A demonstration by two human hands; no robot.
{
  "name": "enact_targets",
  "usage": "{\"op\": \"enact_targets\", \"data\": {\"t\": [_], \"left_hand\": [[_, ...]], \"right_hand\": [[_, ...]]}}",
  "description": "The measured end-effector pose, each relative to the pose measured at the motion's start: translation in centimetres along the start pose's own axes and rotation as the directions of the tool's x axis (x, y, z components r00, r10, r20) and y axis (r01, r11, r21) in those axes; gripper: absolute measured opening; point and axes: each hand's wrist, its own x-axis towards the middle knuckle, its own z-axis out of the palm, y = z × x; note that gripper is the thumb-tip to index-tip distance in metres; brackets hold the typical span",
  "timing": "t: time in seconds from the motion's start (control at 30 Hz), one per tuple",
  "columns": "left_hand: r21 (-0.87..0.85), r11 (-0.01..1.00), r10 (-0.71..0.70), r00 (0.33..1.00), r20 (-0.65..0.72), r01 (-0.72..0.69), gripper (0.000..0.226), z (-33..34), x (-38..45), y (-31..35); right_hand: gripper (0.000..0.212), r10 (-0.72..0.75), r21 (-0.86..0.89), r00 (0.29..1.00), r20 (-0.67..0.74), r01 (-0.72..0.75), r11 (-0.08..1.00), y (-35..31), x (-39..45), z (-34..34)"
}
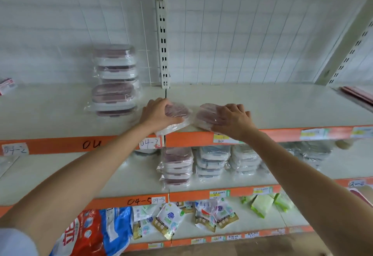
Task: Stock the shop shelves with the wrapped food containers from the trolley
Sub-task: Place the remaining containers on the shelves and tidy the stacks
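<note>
The head view shows two arms reaching up to the top shelf. The left hand holds one wrapped food container, with its fingers curled over the top. The right hand holds a second wrapped container the same way. The two containers sit side by side at the front edge of the shelf, almost touching, right where the two shelf boards meet. Each one seems to lie with its long side running from left to right. Part of the left one's wrap hangs a little over the orange edge. The thing that matters most is the stack of wrapped containers already on this shelf. It stands to the left and further back, near the wall. The left hand is closer to it than the right hand. So I think the left container should go back and to the left first, to sit by that stack.
</note>
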Motion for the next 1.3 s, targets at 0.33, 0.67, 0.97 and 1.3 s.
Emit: {"op": "enact_targets", "data": {"t": [0.33,0.67,0.97,1.3], "left_hand": [[-0.028,0.995,0.093,0.996,-0.002,-0.093,0.090,2.0,7.7,-1.1],[-0.107,0.994,0.024,0.999,-0.029,-0.027,0.087,2.1,8.2,-0.9],[0.070,0.997,-0.046,0.999,0.028,0.044,0.071,1.4,8.1,1.0],[0.138,0.986,-0.103,0.994,0.038,0.096,0.092,0.4,6.6,0.7]], "right_hand": [[0.067,-0.024,0.039,0.988,0.155,0.018,0.999,3.7,7.2,0.7],[0.056,-0.111,0.123,0.970,0.217,0.086,0.989,5.3,10.5,0.1],[0.062,-0.146,0.077,0.980,0.132,0.136,0.988,5.2,9.8,0.5],[0.075,-0.166,-0.079,0.984,0.064,0.171,0.982,5.0,8.9,0.6]]}}
